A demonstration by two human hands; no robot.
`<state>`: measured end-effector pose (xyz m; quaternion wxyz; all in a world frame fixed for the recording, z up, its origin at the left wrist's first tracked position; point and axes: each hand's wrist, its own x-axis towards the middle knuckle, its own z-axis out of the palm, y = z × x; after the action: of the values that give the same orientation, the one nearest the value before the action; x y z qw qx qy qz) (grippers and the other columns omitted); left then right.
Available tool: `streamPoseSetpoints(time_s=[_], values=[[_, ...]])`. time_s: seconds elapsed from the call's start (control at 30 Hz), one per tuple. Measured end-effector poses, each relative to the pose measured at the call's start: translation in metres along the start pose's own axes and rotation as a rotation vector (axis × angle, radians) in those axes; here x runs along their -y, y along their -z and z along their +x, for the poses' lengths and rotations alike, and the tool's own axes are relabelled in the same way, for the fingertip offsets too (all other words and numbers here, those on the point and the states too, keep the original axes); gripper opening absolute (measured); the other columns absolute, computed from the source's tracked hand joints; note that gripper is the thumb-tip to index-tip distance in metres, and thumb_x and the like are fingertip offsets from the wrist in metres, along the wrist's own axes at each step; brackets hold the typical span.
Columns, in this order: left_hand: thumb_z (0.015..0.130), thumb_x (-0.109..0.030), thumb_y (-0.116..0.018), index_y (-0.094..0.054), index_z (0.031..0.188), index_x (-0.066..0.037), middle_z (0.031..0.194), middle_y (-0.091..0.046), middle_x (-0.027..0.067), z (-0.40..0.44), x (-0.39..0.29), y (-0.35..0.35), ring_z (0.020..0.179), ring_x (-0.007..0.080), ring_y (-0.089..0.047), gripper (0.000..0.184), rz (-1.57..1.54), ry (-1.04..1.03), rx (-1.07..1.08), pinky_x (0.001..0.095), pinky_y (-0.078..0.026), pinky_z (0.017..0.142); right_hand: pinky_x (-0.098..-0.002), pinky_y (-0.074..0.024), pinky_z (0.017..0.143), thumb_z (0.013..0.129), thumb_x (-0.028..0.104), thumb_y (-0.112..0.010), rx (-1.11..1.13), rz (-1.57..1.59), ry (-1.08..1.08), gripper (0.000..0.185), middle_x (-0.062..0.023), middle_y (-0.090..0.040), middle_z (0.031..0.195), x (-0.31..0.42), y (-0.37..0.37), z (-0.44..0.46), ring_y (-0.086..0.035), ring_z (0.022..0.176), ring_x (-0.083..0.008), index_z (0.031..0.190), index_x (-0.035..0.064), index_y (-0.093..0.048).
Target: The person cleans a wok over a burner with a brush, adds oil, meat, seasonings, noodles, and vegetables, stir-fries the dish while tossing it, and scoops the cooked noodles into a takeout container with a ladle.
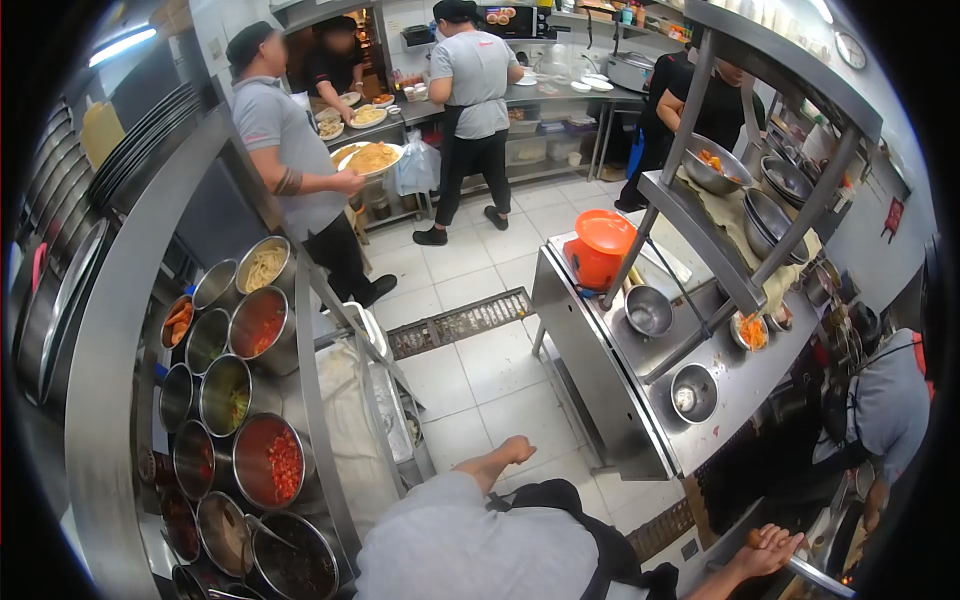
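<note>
My left hand [518, 449] is a loose fist in front of my body, over the tiled floor, with nothing showing in it. At the lower right, my right hand [773, 551] is wrapped around a long-handled metal utensil [822, 578]. The brown, wood-like end of its handle sticks out behind the fist. Its working end is cut off or hidden, so I cannot tell whether it is a ladle or a spatula. Just past this hand is the dark stove area [850, 520], seen only in part.
Left, a rack holds several steel pots, one with chopped red pieces [283, 470]. A steel table [720, 390] carries metal bowls [694, 392] and an orange container [600, 245]. Several co-workers stand around; one holds a plate of food [368, 158]. A floor drain [460, 322] crosses the aisle.
</note>
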<state>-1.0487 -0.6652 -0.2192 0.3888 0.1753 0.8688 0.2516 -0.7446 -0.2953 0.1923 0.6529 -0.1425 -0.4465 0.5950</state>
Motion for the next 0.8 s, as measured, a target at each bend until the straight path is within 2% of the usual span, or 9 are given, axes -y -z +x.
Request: streamPoseSetpoints(time_s=[0.1, 0.2, 0.3, 0.37, 0.5, 0.57, 0.7, 0.77, 0.8], values=[[0.089, -0.040, -0.041, -0.065, 0.057, -0.002, 0.060, -0.066, 0.0156, 0.011, -0.012, 0.003, 0.060, 0.0316, -0.066, 0.055, -0.015, -0.110, -0.031, 0.0443, -0.054, 0.070, -0.0241, -0.0299, 0.048, 0.103, 0.022, -0.047, 0.016, 0.031, 0.013, 0.030, 0.0036, -0.028, 0.053, 0.006, 0.009, -0.001, -0.027, 0.043, -0.0065, 0.075, 0.0109, -0.047], [0.089, -0.039, -0.042, -0.066, 0.059, 0.000, 0.060, -0.066, 0.0150, 0.016, -0.005, -0.003, 0.064, 0.0323, -0.067, 0.055, 0.003, -0.045, -0.017, 0.0443, -0.054, 0.072, -0.0239, -0.0302, 0.049, 0.103, 0.021, -0.048, -0.144, -0.076, 0.061, 0.031, 0.0038, -0.028, 0.053, 0.016, 0.007, -0.011, -0.027, 0.043, -0.0068, 0.074, 0.0108, -0.049], [0.088, -0.038, -0.045, -0.069, 0.067, 0.003, 0.065, -0.068, 0.0170, 0.005, 0.017, -0.014, 0.070, 0.0330, -0.069, 0.051, 0.026, 0.034, -0.030, 0.0437, -0.054, 0.075, -0.0237, -0.0301, 0.050, 0.102, 0.021, -0.049, -0.115, -0.055, 0.068, 0.033, 0.0036, -0.028, 0.054, 0.024, 0.014, -0.015, -0.028, 0.044, -0.0071, 0.071, 0.0107, -0.049], [0.086, -0.036, -0.050, -0.071, 0.080, 0.005, 0.072, -0.069, 0.0206, -0.012, 0.014, -0.020, 0.076, 0.0349, -0.069, 0.047, 0.019, 0.237, 0.013, 0.0440, -0.053, 0.080, -0.0240, -0.0300, 0.050, 0.102, 0.022, -0.049, -0.149, -0.069, 0.072, 0.035, 0.0034, -0.028, 0.054, 0.028, 0.012, -0.017, -0.028, 0.045, -0.0073, 0.068, 0.0114, -0.047], [0.086, -0.037, -0.052, -0.070, 0.090, 0.007, 0.078, -0.069, 0.0234, -0.024, 0.021, -0.036, 0.080, 0.0370, -0.069, 0.048, 0.054, 0.153, 0.049, 0.0444, -0.052, 0.083, -0.0249, -0.0296, 0.051, 0.102, 0.022, -0.050, -0.234, -0.048, 0.032, 0.040, 0.0029, -0.027, 0.053, 0.031, 0.003, -0.018, -0.027, 0.045, -0.0081, 0.064, 0.0139, -0.040], [0.087, -0.038, -0.051, -0.070, 0.088, 0.008, 0.077, -0.069, 0.0234, -0.019, 0.028, -0.047, 0.081, 0.0377, -0.069, 0.050, 0.159, 0.040, -0.140, 0.0448, -0.052, 0.083, -0.0252, -0.0297, 0.051, 0.102, 0.023, -0.049, -0.188, -0.028, -0.003, 0.042, 0.0026, -0.027, 0.053, 0.031, 0.006, -0.014, -0.027, 0.046, -0.0086, 0.063, 0.0148, -0.036], [0.086, -0.039, -0.051, -0.070, 0.084, 0.008, 0.082, -0.069, 0.0254, -0.014, 0.021, -0.034, 0.084, 0.0396, -0.068, 0.051, 0.136, 0.019, -0.208, 0.0452, -0.052, 0.083, -0.0261, -0.0304, 0.052, 0.102, 0.025, -0.049, -0.162, -0.005, 0.002, 0.048, 0.0022, -0.025, 0.053, 0.035, 0.006, -0.005, -0.028, 0.047, -0.0099, 0.061, 0.0163, -0.028], [0.083, -0.037, -0.057, -0.071, 0.099, 0.002, 0.110, -0.065, 0.0257, -0.020, 0.001, -0.012, 0.108, 0.0401, -0.062, 0.045, 0.065, 0.176, 0.003, 0.0438, -0.049, 0.093, -0.0260, -0.0315, 0.053, 0.102, 0.025, -0.049, -0.225, -0.042, 0.025, 0.047, 0.0023, -0.025, 0.053, 0.054, -0.013, -0.008, -0.029, 0.048, -0.0099, 0.061, 0.0160, -0.028], [0.083, -0.037, -0.057, -0.071, 0.099, 0.002, 0.110, -0.065, 0.0257, -0.020, -0.006, -0.010, 0.108, 0.0401, -0.062, 0.045, 0.071, 0.171, 0.009, 0.0438, -0.049, 0.093, -0.0259, -0.0325, 0.054, 0.102, 0.025, -0.049, -0.290, -0.080, 0.046, 0.047, 0.0025, -0.026, 0.053, 0.065, -0.012, -0.008, -0.030, 0.049, -0.0100, 0.062, 0.0156, -0.027]])
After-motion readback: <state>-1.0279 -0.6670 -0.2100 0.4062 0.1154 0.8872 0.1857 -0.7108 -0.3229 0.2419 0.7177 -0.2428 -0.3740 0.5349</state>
